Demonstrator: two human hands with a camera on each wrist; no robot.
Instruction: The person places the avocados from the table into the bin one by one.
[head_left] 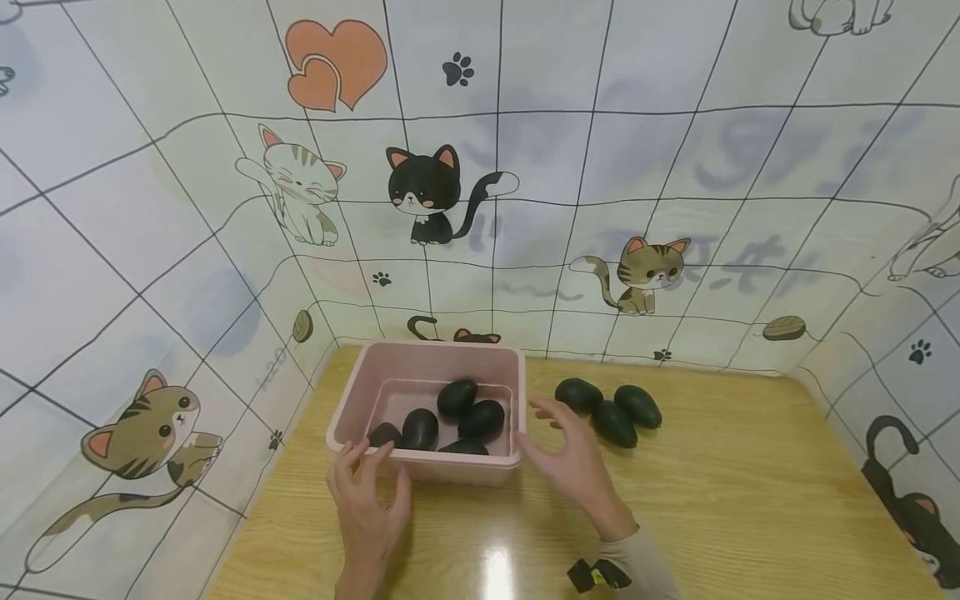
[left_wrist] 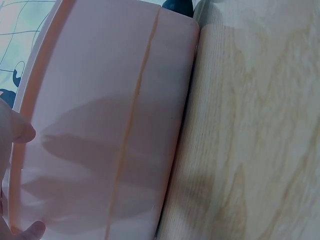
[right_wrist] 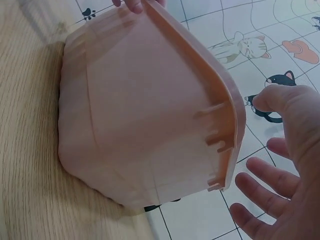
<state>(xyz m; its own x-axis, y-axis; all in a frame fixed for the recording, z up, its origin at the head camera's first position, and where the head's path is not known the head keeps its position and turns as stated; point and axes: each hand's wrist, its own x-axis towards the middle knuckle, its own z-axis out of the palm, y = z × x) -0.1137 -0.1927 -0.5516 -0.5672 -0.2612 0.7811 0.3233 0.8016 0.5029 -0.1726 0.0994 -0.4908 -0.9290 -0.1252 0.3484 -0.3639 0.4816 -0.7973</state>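
A pink plastic bin [head_left: 427,468] stands on the table with several dark green avocados [head_left: 457,400] in it. My left hand [head_left: 367,504] is at the front rim near the left corner, fingertips right at the edge and thumb beside the outer front wall. In the left wrist view, a thumb [left_wrist: 22,129] overlaps the rim. Beside the bin's right front corner is my right hand [head_left: 573,462], its fingers spread and nothing held. The right wrist view shows these fingers [right_wrist: 270,200] apart from the bin's rim [right_wrist: 239,130]. Three more avocados [head_left: 613,423] lie together right of the bin.
The wooden table [head_left: 720,500] runs back to a wall covering [head_left: 540,167] printed with cats and grid lines. This covering also rises at the left and right. A black strap piece [head_left: 597,575] shows at the right sleeve.
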